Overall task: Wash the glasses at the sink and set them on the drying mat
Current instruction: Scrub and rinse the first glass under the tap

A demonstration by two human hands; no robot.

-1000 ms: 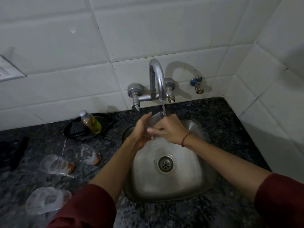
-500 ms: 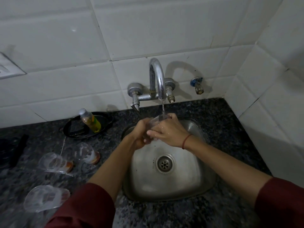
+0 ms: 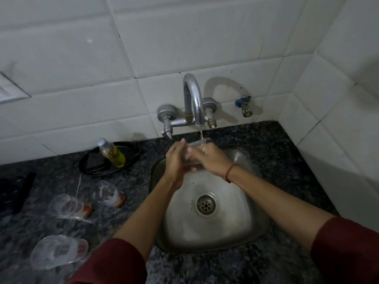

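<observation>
One clear glass (image 3: 198, 144) sits under the running tap (image 3: 193, 99) above the steel sink (image 3: 242, 212), left hand (image 3: 176, 160) and right hand (image 3: 212, 158) each with grip curled round it. On the speckled granite worktop (image 3: 287, 160), in a white-tiled corner, three more glasses (image 3: 69, 207) lie sideways near one bottle (image 3: 112, 153).

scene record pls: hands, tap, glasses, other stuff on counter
hands: left hand and right hand both hold one glass over the sink
tap: running, stream lands on the held glass
waiting: three glasses lying on the counter, left of sink
other: bottle lying in a black pan
</observation>
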